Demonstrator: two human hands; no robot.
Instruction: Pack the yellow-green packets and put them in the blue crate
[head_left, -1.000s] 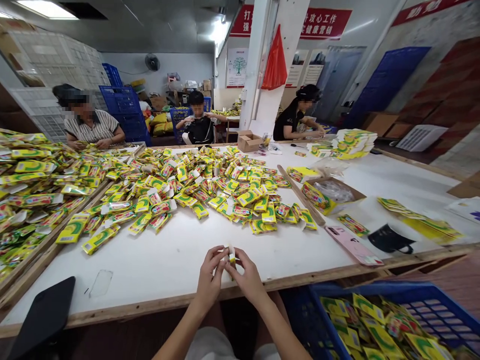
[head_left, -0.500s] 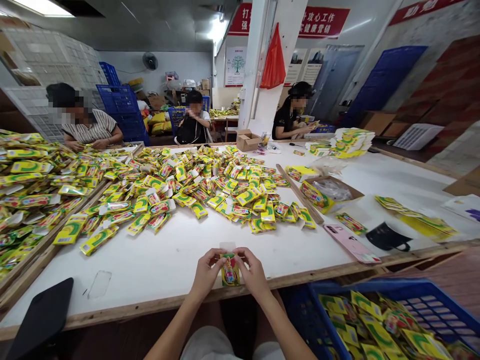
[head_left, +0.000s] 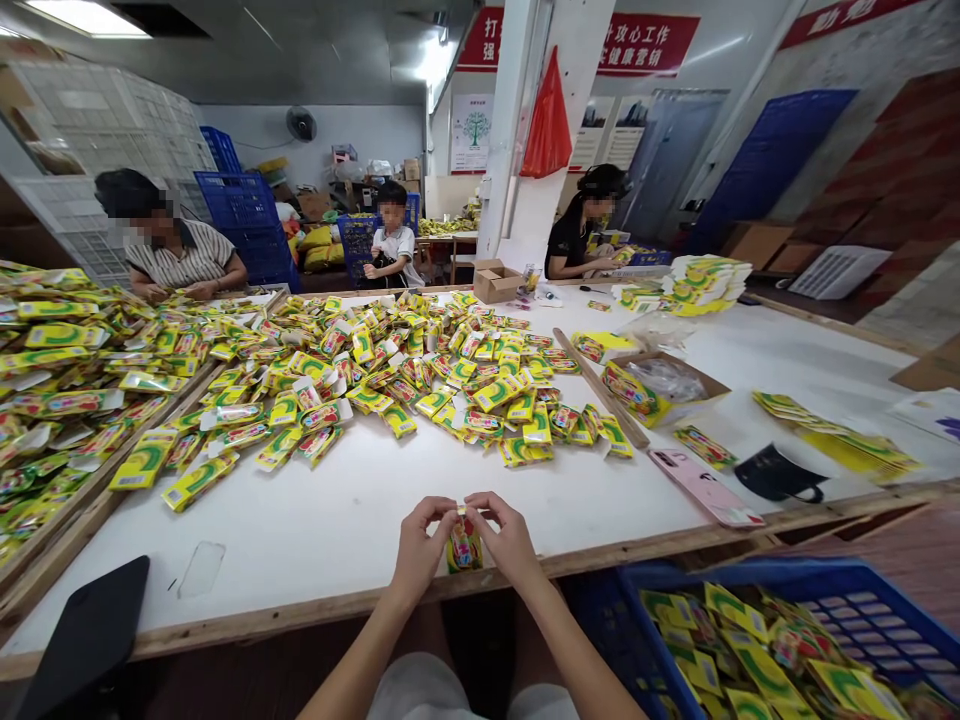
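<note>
White bench [head_left: 322, 535] before you, wooden edging [head_left: 300, 611]. On it: yellow-green boxes [head_left: 442, 372] heaped left to middle; pink phone [head_left: 705, 487], black mug [head_left: 774, 473] near right; open carton [head_left: 707, 386] right; small cardboard box [head_left: 496, 284] far middle.

To the right of your fingers [head_left: 433, 508] you have a pink phone [head_left: 705, 487] on the counter [head_left: 322, 535], a black mug [head_left: 776, 474] just beside it; well to their left you see a flat black object [head_left: 88, 625]. Far ahead of your fingers stand a cardboard box [head_left: 497, 285] and a white pillar [head_left: 583, 60] with a red bag [head_left: 546, 130]
</note>
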